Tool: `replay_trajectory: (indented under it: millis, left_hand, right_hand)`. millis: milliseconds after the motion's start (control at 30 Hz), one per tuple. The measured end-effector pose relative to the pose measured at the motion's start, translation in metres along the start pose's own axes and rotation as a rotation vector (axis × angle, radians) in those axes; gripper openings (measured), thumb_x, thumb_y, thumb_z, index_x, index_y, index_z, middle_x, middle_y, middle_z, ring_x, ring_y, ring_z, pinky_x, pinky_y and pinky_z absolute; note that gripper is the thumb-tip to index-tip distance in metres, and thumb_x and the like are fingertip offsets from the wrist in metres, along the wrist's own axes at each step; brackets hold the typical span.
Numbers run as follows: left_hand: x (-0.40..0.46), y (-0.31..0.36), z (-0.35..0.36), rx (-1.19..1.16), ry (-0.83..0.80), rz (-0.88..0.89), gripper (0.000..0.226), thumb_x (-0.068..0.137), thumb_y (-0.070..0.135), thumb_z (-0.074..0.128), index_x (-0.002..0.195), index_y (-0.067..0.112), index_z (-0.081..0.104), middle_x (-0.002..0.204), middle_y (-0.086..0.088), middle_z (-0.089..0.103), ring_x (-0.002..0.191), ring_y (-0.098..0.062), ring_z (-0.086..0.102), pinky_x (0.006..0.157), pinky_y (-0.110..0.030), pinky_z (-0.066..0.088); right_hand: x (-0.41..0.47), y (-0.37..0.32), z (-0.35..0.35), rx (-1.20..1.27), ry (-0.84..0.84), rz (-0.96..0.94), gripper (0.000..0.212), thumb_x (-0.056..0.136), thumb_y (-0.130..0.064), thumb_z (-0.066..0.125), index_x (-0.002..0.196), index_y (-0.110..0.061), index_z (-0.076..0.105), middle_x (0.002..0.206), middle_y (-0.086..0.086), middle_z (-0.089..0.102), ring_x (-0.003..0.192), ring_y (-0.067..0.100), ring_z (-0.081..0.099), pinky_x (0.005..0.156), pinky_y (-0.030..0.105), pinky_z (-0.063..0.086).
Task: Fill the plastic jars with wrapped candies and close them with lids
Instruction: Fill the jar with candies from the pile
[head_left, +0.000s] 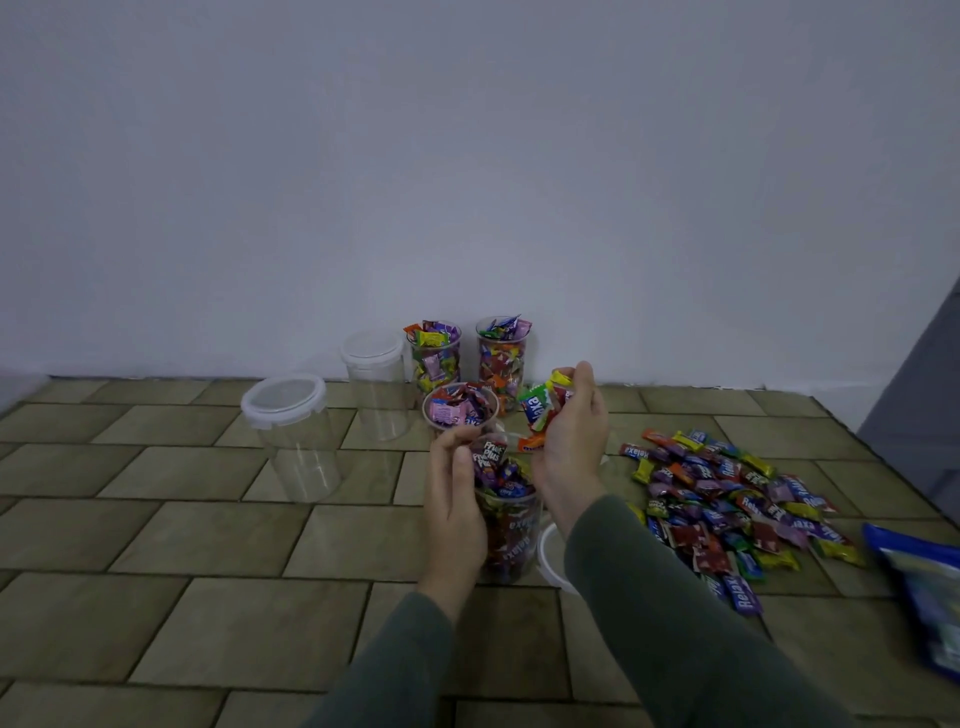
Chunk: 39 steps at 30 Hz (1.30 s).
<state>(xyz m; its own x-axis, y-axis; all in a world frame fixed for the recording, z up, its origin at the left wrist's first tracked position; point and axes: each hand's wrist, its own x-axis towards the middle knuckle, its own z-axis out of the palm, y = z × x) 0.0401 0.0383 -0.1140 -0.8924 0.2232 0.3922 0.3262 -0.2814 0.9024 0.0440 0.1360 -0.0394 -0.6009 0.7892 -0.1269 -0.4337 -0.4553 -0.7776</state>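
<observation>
Six clear plastic jars show in the head view, all standing on a tile-patterned floor near a pale wall. Nearest jar (506, 519): lidless, packed close to its rim with wrapped candies; left hand (454, 499) wraps its side, fingers curled round the wall to steady it. Right hand (569, 431) hovers just above and right of the mouth, fingers closed on a handful of candies (540, 410). Candies look light, crinkly and slick in their wrappers, likely to slip from a loose grip, so scooping several in a cupped hand suits better than pinching one. Jar wall looks thin and stiff; best held round the middle. Third filled jar (461, 410) stands just behind, lidless, heaped. Two more filled jars, back left jar (435, 358) and back right jar (503, 358), stand by the wall, overfull and lidless. Two empty jars, near empty jar (293, 441) and far empty jar (376, 384), stand left with white lids on. Loose candy pile (727, 509) lies right. White lid (550, 558) rests beside the nearest jar, partly hidden by the sleeve. Blue bag (919, 587) at right edge.
</observation>
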Motion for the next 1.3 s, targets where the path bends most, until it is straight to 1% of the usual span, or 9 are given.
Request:
replay_trajectory:
  millis: [133, 267, 433, 633, 700, 800, 967, 1100, 1300]
  left_hand:
    - [-0.005, -0.012, 0.008, -0.056, 0.041, -0.198, 0.051, 0.096, 0.058, 0.028, 0.123, 0.024, 0.054, 0.119, 0.0, 0.064, 0.109, -0.011, 0.062, 0.081, -0.018, 0.051]
    - [-0.001, -0.008, 0.016, -0.125, 0.082, -0.225, 0.062, 0.086, 0.054, 0.029, 0.125, 0.012, 0.054, 0.111, -0.004, 0.066, 0.096, -0.003, 0.066, 0.071, -0.012, 0.051]
    - [0.003, -0.018, 0.015, -0.129, 0.089, -0.233, 0.058, 0.096, 0.06, 0.031, 0.121, 0.015, 0.058, 0.114, -0.009, 0.068, 0.108, -0.019, 0.065, 0.087, -0.03, 0.055]
    - [0.004, -0.021, 0.011, -0.12, 0.051, -0.235, 0.068, 0.086, 0.066, 0.034, 0.128, 0.017, 0.054, 0.12, -0.007, 0.066, 0.112, -0.019, 0.063, 0.089, -0.03, 0.054]
    - [0.004, -0.024, 0.01, -0.107, 0.054, -0.243, 0.072, 0.083, 0.072, 0.035, 0.127, 0.02, 0.055, 0.12, -0.007, 0.066, 0.113, -0.021, 0.062, 0.096, -0.039, 0.052]
    - [0.005, -0.023, 0.01, -0.091, 0.05, -0.238, 0.067, 0.085, 0.069, 0.034, 0.126, 0.021, 0.056, 0.12, -0.007, 0.066, 0.113, -0.02, 0.062, 0.098, -0.043, 0.051]
    - [0.005, -0.021, 0.01, -0.136, 0.026, -0.234, 0.047, 0.097, 0.056, 0.033, 0.12, 0.023, 0.057, 0.118, -0.01, 0.065, 0.111, -0.022, 0.063, 0.088, -0.026, 0.054]
    - [0.006, -0.023, 0.008, -0.124, 0.019, -0.215, 0.041, 0.092, 0.05, 0.032, 0.115, 0.029, 0.058, 0.115, -0.008, 0.066, 0.107, -0.017, 0.064, 0.088, -0.031, 0.054]
    - [0.007, -0.023, 0.008, -0.082, 0.032, -0.154, 0.034, 0.1, 0.04, 0.03, 0.107, 0.028, 0.06, 0.106, -0.004, 0.066, 0.101, -0.007, 0.064, 0.087, -0.032, 0.05]
  right_hand:
    - [-0.001, -0.001, 0.001, -0.086, -0.075, 0.005, 0.03, 0.098, -0.038, 0.05, 0.083, -0.014, 0.061, 0.072, 0.002, 0.066, 0.073, 0.021, 0.066, 0.07, 0.039, 0.056]
    - [-0.006, -0.003, 0.003, -0.208, -0.154, -0.006, 0.032, 0.099, -0.038, 0.048, 0.083, -0.014, 0.062, 0.074, 0.002, 0.068, 0.074, 0.019, 0.068, 0.069, 0.036, 0.057]
    - [-0.005, -0.005, -0.001, -0.413, -0.193, -0.171, 0.037, 0.099, -0.042, 0.046, 0.076, -0.02, 0.064, 0.076, 0.002, 0.069, 0.08, 0.023, 0.068, 0.075, 0.038, 0.055]
    - [-0.003, 0.0, -0.006, -0.586, -0.285, -0.205, 0.039, 0.099, -0.043, 0.045, 0.081, -0.013, 0.064, 0.08, 0.014, 0.068, 0.078, 0.025, 0.067, 0.075, 0.038, 0.054]
    - [-0.003, 0.001, -0.007, -0.616, -0.315, -0.207, 0.037, 0.099, -0.041, 0.047, 0.084, -0.013, 0.065, 0.077, 0.017, 0.066, 0.073, 0.027, 0.066, 0.068, 0.033, 0.056]
    - [-0.005, -0.003, -0.008, -0.586, -0.339, -0.2, 0.031, 0.099, -0.031, 0.049, 0.087, -0.008, 0.065, 0.069, 0.007, 0.061, 0.059, 0.01, 0.059, 0.051, 0.017, 0.048]
    - [-0.003, -0.005, -0.01, -0.859, -0.529, -0.3, 0.03, 0.099, -0.032, 0.049, 0.092, -0.008, 0.066, 0.081, 0.006, 0.067, 0.073, 0.008, 0.061, 0.07, 0.026, 0.051]
    - [-0.003, -0.013, -0.018, -1.205, -0.743, -0.428, 0.016, 0.096, -0.032, 0.055, 0.095, -0.019, 0.064, 0.084, -0.015, 0.061, 0.079, -0.003, 0.056, 0.07, 0.013, 0.042]
    - [-0.015, -0.032, -0.017, -1.528, -0.866, -0.543, 0.028, 0.09, -0.04, 0.062, 0.114, -0.026, 0.066, 0.099, -0.017, 0.056, 0.097, 0.003, 0.051, 0.08, 0.019, 0.041]
